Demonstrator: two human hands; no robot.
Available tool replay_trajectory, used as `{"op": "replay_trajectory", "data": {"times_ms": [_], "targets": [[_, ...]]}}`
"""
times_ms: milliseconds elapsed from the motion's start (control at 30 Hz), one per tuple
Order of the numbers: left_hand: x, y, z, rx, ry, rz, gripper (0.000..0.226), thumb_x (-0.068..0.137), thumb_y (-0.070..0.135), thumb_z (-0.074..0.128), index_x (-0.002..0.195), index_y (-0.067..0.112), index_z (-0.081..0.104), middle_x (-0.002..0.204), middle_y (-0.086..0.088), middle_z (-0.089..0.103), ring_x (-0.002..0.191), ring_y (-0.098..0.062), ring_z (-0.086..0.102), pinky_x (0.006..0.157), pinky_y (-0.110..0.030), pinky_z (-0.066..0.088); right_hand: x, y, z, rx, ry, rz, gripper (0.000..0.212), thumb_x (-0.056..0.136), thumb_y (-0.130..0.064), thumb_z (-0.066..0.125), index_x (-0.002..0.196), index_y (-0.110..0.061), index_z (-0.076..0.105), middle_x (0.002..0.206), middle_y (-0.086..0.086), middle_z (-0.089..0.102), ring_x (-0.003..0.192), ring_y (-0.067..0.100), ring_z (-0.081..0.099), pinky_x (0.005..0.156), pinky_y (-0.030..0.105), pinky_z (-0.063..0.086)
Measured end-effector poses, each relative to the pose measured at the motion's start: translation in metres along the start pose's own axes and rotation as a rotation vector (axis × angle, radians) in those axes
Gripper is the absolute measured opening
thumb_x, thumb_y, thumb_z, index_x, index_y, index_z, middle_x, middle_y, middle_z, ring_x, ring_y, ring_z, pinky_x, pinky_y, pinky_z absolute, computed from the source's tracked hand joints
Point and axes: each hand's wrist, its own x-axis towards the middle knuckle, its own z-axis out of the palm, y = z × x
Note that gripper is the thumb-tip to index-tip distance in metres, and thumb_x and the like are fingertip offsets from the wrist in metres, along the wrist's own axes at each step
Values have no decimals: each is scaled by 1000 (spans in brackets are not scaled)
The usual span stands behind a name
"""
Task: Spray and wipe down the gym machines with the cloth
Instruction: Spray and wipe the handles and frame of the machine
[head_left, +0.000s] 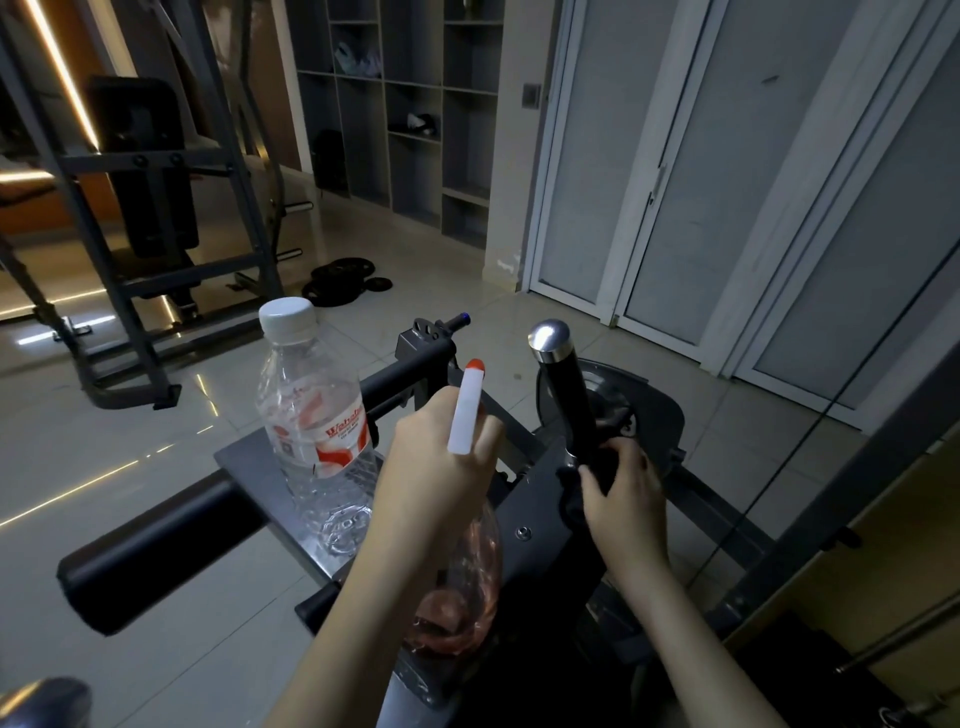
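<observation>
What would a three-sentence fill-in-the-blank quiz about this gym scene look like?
The left hand holds a spray bottle whose nozzle tip is ____.
The clear water bottle standing on the machine's plate has a ____ cap.
The right hand grips the base of the ____ handle with the metal knob.
Missing words: red; white; black.

Left hand (441, 460), right hand (623, 491), both curled.

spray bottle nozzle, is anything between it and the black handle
Nothing visible: the gap from the spray bottle to the black handle is open. The water bottle stands to the left; the right hand grips the handle's base.
</observation>
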Motion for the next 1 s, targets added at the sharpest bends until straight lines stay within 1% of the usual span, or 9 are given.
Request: {"op": "replay_trajectory", "data": {"times_ms": [67, 133, 200, 300, 433, 533, 667, 767, 1000], "targets": [[1, 0, 0, 2, -5, 10, 22, 75, 32, 41, 68, 12, 36, 59, -2, 37, 54, -17, 32, 51, -35, 27, -7, -6, 0, -24, 11, -132, 43, 84, -5, 65, 124, -6, 51, 119, 16, 54, 102, 24, 56, 77, 21, 48], [2, 0, -1, -16, -5, 3, 22, 75, 31, 41, 70, 9, 36, 60, -2, 37, 55, -18, 32, 51, -36, 28, -9, -10, 5, -134, 135, -534, 47, 80, 4, 63, 125, -3, 51, 112, 16, 57, 102, 29, 57, 84, 37, 54], [3, 0, -1, -28, -9, -4, 22, 75, 30, 41, 71, 8, 37, 62, -4, 38, 55, -18, 33, 52, -37, 28, 1, -14, 6, -217, 266, -954, 36, 88, 5, 50, 122, -4, 50, 113, 12, 55, 105, 27, 54, 92, 39, 50], [2, 1, -2, -13, -13, 17, 22, 76, 29, 40, 72, 8, 38, 63, -4, 38, 56, -18, 34, 53, -38, 30, 33, -24, 2, -408, 340, -1263, 31, 93, -1, 46, 123, -5, 51, 128, 12, 58, 122, 26, 48, 108, 40, 35], [3, 1, -2, 50, -25, 59, 21, 76, 28, 38, 72, 8, 37, 63, -4, 37, 56, -18, 33, 53, -38, 29, 65, -11, -1, -872, 330, -1352, 32, 95, -7, 41, 119, -9, 62, 134, 11, 56, 132, 23, 43, 112, 40, 19], [4, -2, -2, 41, -13, 30, 23, 77, 31, 40, 75, 8, 40, 62, -3, 39, 56, -17, 35, 52, -35, 30, 69, -2, -6, -1023, 276, -1408, 41, 98, -4, 29, 120, -9, 63, 133, 11, 57, 129, 21, 47, 113, 40, 16], [3, -4, -2, -19, -8, -7, 23, 76, 32, 41, 74, 9, 40, 63, -6, 41, 57, -18, 36, 53, -39, 32, 71, 3, -7, -1093, 202, -1431, 45, 98, 1, 23, 119, -3, 63, 129, 14, 59, 125, 25, 51, 112, 41, 19], [4, -6, -3, -56, 6, -17, 12, 76, 35, 43, 74, 24, 47, 66, -1, 50, 60, -19, 47, 56, -42, 42, 69, 8, -2, -1124, 201, -1463, 42, 97, 0, 27, 115, -2, 64, 124, 14, 62, 121, 25, 55, 113, 39, 19], [0, 2, -2, -19, 13, 22, 21, 75, 33, 39, 68, 13, 35, 58, 0, 35, 53, -17, 31, 51, -33, 27, 58, 18, 12, -1054, 45, -1372, 51, 94, 8, 24, 96, -3, 73, 105, 15, 70, 102, 27, 66, 107, 37, 31]]}}
